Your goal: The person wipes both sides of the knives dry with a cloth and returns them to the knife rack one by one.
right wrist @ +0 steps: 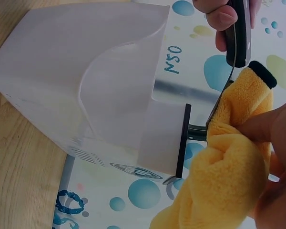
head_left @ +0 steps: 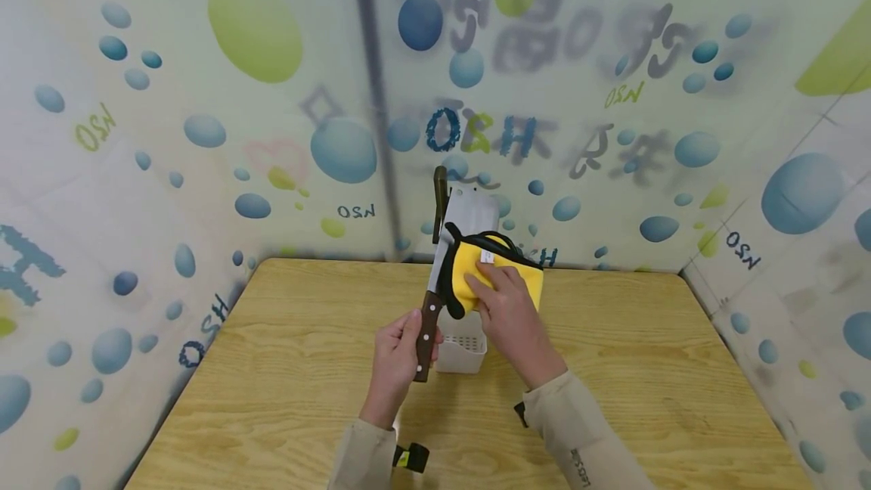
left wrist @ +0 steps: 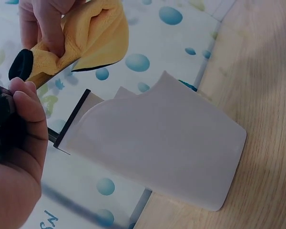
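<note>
My left hand (head_left: 395,358) grips the brown riveted handle of a knife (head_left: 426,335), its blade pointing up and away. In my right hand (head_left: 513,324) is a yellow cloth (head_left: 524,276) with black edging and a small white tag, pinched around the blade. The cloth covers part of the blade. In the right wrist view the fluffy side of the cloth (right wrist: 229,167) bunches under the fingers. Just beyond both hands stands a white knife holder (head_left: 461,360) with a slotted front compartment. Another dark handle (head_left: 440,195) sticks up from its black-edged top.
The holder stands on a wood-grain table (head_left: 306,346). Behind the table and at both sides hang pale wall sheets (head_left: 585,240) printed with blue and green drops. Black straps (head_left: 413,457) are by the wrists.
</note>
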`<state>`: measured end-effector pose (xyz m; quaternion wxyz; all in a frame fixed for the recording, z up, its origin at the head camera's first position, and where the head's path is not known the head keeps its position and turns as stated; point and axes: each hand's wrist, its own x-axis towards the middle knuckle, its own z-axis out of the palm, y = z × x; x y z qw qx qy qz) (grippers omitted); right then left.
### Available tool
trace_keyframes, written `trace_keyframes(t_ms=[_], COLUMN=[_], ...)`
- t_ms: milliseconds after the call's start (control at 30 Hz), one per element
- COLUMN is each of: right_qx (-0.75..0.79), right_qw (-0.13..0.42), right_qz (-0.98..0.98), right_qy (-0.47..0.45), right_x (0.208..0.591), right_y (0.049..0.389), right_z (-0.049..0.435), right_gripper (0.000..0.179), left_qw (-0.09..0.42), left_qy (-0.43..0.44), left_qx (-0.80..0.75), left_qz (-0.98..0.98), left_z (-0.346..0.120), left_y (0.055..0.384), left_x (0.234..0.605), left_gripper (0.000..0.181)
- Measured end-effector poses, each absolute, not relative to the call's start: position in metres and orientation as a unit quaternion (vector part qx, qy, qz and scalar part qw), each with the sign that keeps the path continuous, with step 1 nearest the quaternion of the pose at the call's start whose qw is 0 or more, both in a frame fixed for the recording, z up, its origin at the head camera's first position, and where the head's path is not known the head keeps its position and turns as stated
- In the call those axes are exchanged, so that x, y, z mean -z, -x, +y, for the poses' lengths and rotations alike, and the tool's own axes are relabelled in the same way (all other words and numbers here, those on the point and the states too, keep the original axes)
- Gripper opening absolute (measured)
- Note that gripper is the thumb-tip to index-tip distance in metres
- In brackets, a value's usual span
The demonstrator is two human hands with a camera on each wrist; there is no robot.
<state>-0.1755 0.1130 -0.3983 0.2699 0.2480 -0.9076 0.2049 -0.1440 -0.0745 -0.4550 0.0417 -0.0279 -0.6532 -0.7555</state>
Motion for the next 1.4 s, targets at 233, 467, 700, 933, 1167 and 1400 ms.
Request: trace_keyframes(t_ms=[233,467,700,933,1167,1400], right_qx=[-0.201,-0.19,-0.162,-0.129,-0.109,-0.108], right_qw=[0.28,0.288,0.298,0.311,0.304,0.318], right_qz=[-0.899,-0.89,-0.884,-0.877,-0.882,-0.882], right_qy=[-0.269,-0.297,-0.321,-0.342,-0.344,-0.331], right_x=[0.4,0.401,0.403,0.406,0.408,0.408], right_y=[0.173,0.171,0.169,0.168,0.163,0.166], right_z=[0.111,0.107,0.105,0.104,0.104,0.105], right_gripper=[0.05,0.052,0.048,0.054,0.059,0.058], left_qw=[0.032,0.024,0.022,0.01,0.017,0.01], left_qy=[0.032,0.03,0.032,0.011,0.019,0.032], left_qx=[0.761,0.758,0.756,0.756,0.754,0.743], left_qz=[-0.647,-0.652,-0.653,-0.655,-0.657,-0.668], left_z=[-0.073,-0.071,-0.071,-0.071,-0.071,-0.07], left_y=[0.145,0.146,0.147,0.147,0.147,0.147], left_x=[0.456,0.452,0.45,0.446,0.447,0.447], left_gripper=[0.055,0.049,0.052,0.047,0.046,0.045])
